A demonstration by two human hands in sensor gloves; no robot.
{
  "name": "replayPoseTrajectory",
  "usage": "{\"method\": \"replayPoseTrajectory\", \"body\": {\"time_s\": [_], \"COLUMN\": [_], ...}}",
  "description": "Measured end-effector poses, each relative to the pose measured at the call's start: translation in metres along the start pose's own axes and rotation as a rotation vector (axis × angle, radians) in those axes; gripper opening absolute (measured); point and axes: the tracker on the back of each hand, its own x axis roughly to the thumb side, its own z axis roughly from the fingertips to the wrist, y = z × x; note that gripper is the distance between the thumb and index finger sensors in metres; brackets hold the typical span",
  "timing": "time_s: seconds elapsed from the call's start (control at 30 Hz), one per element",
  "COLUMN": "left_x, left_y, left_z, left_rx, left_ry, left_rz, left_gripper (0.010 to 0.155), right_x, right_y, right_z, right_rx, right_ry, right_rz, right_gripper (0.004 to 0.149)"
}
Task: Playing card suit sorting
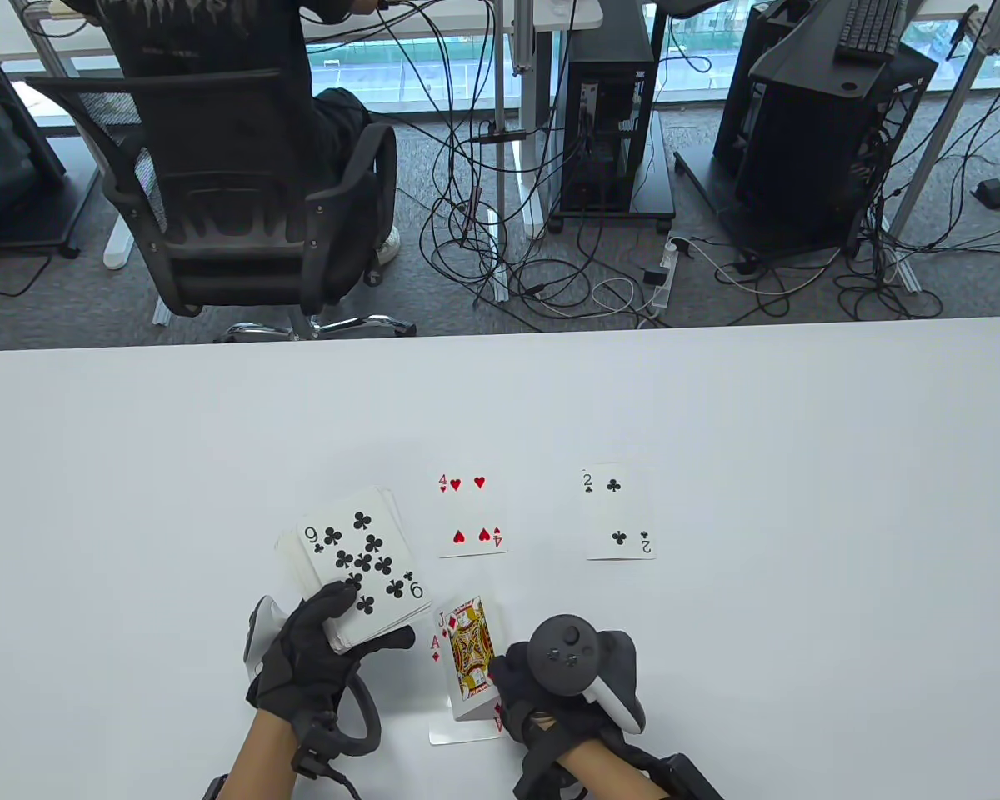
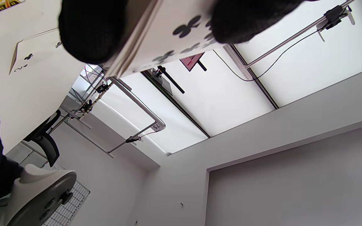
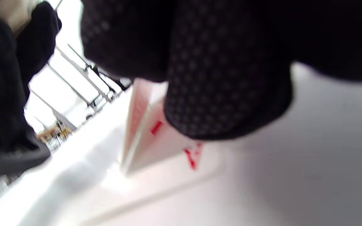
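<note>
Our right hand pinches a yellow-and-red jack of diamonds playing card at its near right edge, tilted over an ace of diamonds card flat on the white table, long axis running away from us. Our left hand grips a fanned face-up deck, nine of clubs on top. Beyond lie a four of hearts and a two of clubs, both lengthwise away from us.

Black textured gloves on left hand and right hand, black-and-white trackers, black wrist straps, cables
</note>
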Motion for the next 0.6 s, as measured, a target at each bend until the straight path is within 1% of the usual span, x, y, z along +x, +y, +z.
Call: {"method": "replayPoseTrajectory", "body": {"time_s": [0.1,0.2,0.3,0.4,0.6], "left_x": [0.0,-0.001,-0.001,-0.001,-0.002], "left_y": [-0.001,-0.002,-0.002,-0.002,-0.002], "left_z": [0.0,0.0,0.0,0.0,0.0], "left_rx": [0.002,0.003,0.003,0.003,0.006], "left_ry": [0.006,0.01,0.01,0.012,0.018], "left_rz": [0.002,0.001,0.003,0.002,0.004], "left_gripper": [0.063,0.063,0.063,0.063,0.063], "right_x": [0.01,0.016,0.022,0.029,0.041], "right_y": [0.01,0.019,0.023,0.028,0.04], "right_z": [0.001,0.0,-0.002,-0.004,-0.006], "right_rx": [0.081,0.15,0.16,0.208,0.229], "right_ry": [-0.008,0.005,0.002,0.027,0.019], "right_rz": [0.198,0.314,0.398,0.512,0.717], "right_gripper": [0.042,0.043,0.042,0.043,0.044]}}
